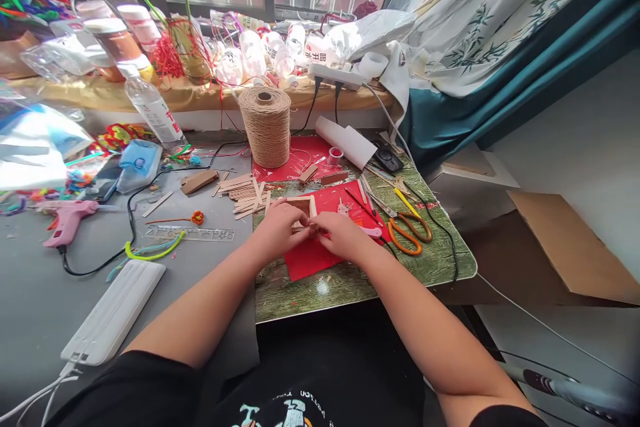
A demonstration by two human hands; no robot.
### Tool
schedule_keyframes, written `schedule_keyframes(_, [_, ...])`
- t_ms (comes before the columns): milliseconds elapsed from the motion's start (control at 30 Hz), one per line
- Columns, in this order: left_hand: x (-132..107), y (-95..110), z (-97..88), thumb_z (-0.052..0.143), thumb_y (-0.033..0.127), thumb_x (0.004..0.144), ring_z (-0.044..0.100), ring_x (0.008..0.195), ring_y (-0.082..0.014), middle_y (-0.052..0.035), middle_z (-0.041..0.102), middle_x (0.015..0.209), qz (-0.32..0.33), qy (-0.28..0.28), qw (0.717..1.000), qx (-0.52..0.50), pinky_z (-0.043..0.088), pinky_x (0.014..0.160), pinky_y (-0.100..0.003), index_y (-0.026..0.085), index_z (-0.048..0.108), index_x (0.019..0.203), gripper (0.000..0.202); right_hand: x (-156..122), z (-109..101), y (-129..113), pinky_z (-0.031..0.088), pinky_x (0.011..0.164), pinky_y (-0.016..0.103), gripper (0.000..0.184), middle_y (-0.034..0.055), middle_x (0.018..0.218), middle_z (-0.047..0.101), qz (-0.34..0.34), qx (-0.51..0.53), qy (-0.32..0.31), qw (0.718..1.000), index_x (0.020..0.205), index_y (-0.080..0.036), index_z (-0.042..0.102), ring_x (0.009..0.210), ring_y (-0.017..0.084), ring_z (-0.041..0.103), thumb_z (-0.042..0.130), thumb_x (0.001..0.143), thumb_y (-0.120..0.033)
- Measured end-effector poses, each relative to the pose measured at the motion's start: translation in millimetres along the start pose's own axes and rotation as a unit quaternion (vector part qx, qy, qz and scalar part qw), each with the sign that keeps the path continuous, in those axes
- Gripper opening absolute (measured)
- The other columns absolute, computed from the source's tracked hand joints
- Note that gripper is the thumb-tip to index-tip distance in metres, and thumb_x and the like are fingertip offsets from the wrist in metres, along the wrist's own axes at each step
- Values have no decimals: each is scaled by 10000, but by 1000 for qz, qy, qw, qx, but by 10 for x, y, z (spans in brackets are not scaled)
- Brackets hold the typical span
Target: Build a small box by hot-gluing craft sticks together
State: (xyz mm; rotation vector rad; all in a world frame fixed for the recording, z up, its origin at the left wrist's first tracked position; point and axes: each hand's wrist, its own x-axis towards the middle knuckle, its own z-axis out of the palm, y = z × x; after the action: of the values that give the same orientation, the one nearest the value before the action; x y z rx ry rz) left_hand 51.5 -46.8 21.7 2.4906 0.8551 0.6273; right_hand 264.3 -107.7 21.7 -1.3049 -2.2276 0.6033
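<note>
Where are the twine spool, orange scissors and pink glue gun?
twine spool (pixel 265 130), head view, on its wound side
orange scissors (pixel 400 218), head view, on handle near pivot
pink glue gun (pixel 70 213), head view, on its body

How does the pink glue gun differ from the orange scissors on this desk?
The glue gun is pink, lies on the grey tabletop at left and trails a black cord; the scissors have orange handles, lie on the green mat at right, cordless. Both lie flat, untouched.

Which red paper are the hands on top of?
The nearer red sheet, under the left hand, right hand and small wooden frame. The farther red sheet lies behind, by the twine spool.
</note>
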Motion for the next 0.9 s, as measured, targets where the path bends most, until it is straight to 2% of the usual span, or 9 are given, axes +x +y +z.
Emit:
schedule_keyframes(267, [21,2,35,673,384,927,672,910,-212,2,746,866,-5,0,1000,24,301,1205,-504,245,665,877,148,13,-29,-14,429,803,312,86,67,945,693,5,-28,-17,999,970,-178,661,888,210,598,649,928,-104])
schedule_keyframes(600, [22,-3,22,642,361,949,676,919,-203,13,748,880,-2,-14,1000,28,281,1200,-488,244,656,892,131,24,-67,-14,413,795,312,107,71,923,686,-1,-33,-29,999,965,-173,655,877,216,589,637,913,-81])
schedule_keyframes(900, [14,-6,30,717,387,882,678,945,-223,0,747,912,0,-23,999,39,278,1204,-497,250,635,922,164,14,-23,47,403,782,308,80,72,920,682,-18,-45,-24,999,948,-173,643,860,206,577,606,966,-104])
